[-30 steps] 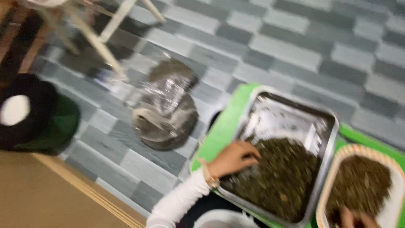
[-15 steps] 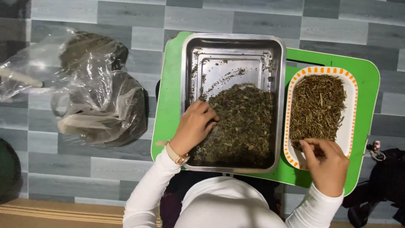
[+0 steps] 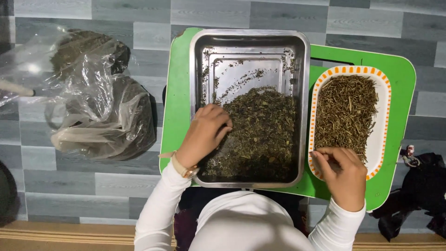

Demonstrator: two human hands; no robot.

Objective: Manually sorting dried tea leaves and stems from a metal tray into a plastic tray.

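both hands work over a green tray-table point(image 3: 179, 83) that sits on a grey plank floor point(image 3: 116, 181). largest on it is a rectangular steel pan point(image 3: 251, 39); its near half is heaped with dark dried leaves point(image 3: 260, 135), while the far half shows bare metal with only scattered crumbs. just beside the pan, to the right, lies an oval white dish with an orange-patterned rim point(image 3: 381, 139), filled at its far end with pale dried stems point(image 3: 348, 109) and bare white along its right side. off to the left on the floor sits a crumpled clear plastic bag point(image 3: 93, 107) holding more dark dried matter. a black bundle point(image 3: 418, 190) lies on the floor at the right edge.

left hand point(image 3: 204, 132), a watch at the wrist, rests palm down at the left edge of the leaf heap, fingers curled loosely together with their tips in the leaves; whether anything is pinched between them cannot be told. right hand point(image 3: 341, 172) sits at the near end of the oval dish, fingers bent in toward the thumb over the stems; whether it grips any is hidden.
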